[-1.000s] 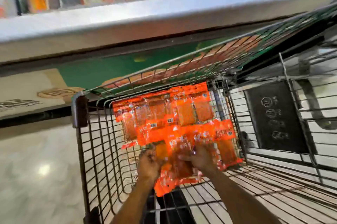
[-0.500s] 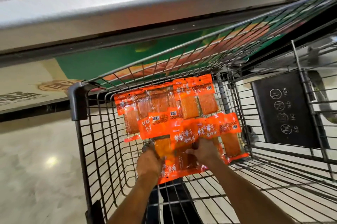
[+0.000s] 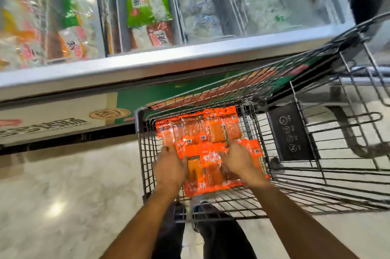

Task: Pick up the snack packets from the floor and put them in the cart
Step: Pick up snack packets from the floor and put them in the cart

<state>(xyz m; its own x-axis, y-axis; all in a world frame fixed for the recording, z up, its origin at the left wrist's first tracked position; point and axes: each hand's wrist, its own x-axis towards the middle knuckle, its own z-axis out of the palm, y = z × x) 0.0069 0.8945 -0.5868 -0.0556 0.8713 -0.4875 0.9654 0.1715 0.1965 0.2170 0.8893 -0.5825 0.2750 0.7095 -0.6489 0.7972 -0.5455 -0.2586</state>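
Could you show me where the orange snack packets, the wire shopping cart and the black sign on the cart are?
orange plastic snack packets [image 3: 213, 132], head view, on a far packet's clear window.
grey wire shopping cart [image 3: 138, 120], head view, on its dark corner post.
black rectangular sign [image 3: 290, 132], head view, on the panel's centre.

Glossy orange plastic snack packets [image 3: 207, 149]; bare grey metal wire cart [image 3: 316, 185]; polished marble-look floor [image 3: 63, 195]; brushed metal and glass freezer [image 3: 147, 62]; matt black plastic panel [image 3: 290, 132].
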